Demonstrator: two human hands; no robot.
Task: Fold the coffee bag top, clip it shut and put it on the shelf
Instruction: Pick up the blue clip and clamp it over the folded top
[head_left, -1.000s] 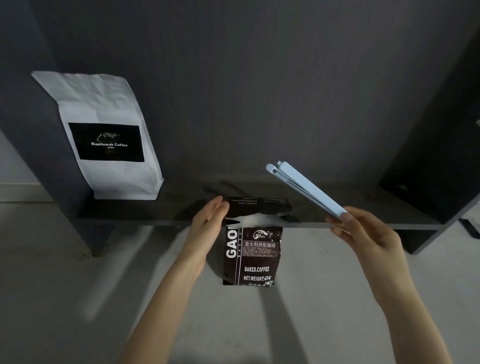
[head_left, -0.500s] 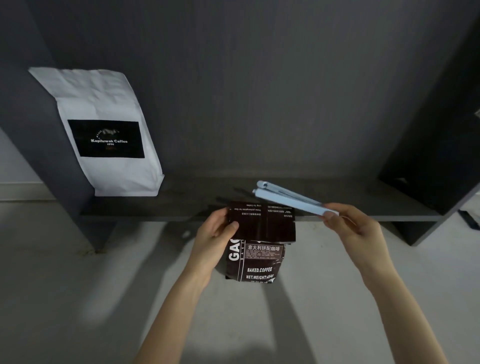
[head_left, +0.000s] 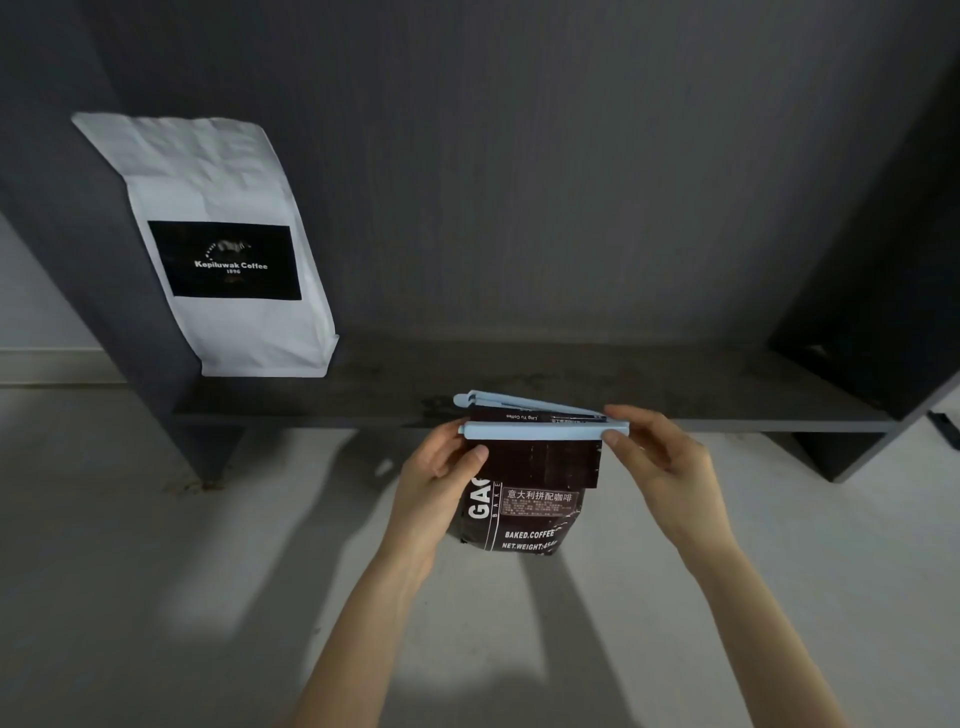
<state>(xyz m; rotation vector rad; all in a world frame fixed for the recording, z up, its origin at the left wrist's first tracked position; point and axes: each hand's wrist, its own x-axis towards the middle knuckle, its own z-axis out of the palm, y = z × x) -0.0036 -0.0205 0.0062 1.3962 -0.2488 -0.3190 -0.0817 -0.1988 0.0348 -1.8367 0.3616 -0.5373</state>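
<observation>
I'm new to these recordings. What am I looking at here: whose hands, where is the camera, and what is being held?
There is no machine: a person works with bare hands, filmed by a camera worn on the head, looking forward and down. The left hand holds a dark brown coffee bag with its top folded over. The right hand grips the end of a light blue bag clip, whose two bars straddle the fold and have not closed together. Behind is a dark shelf, where a white Kopiluwak Coffee bag leans in the left corner. The floor below is pale.
</observation>
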